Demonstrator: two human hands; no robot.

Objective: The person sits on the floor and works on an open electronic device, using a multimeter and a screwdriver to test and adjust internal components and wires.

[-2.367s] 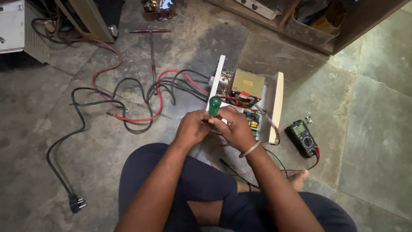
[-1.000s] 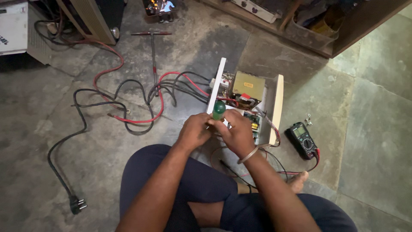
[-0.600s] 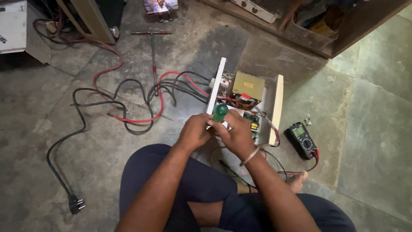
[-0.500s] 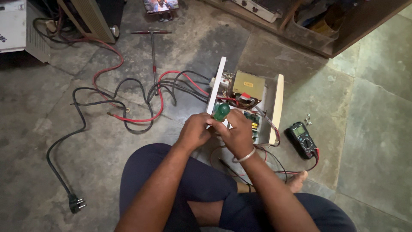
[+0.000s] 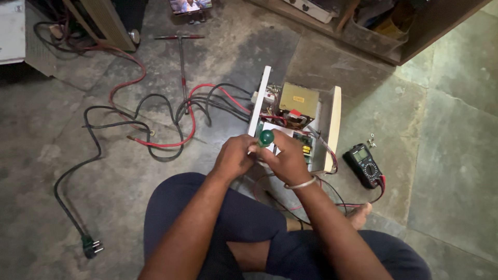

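Near the middle of the frame, the left hand (image 5: pixel 233 158) and right hand (image 5: pixel 286 161) both kept a closed grip on a green-handled screwdriver (image 5: pixel 265 138), just below the open white device (image 5: pixel 296 120) on the floor.

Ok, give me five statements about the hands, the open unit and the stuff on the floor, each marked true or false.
1. Both hands, left hand and right hand, meet at a green-handled screwdriver. True.
2. The multimeter lies left of the open unit. False: it lies to its right.
3. The plug is in a socket. False: it lies loose on the floor.
4. A bangle sits on the right wrist. True.
5. The T-handle tool is in the left hand. False: it lies on the floor, far from it.
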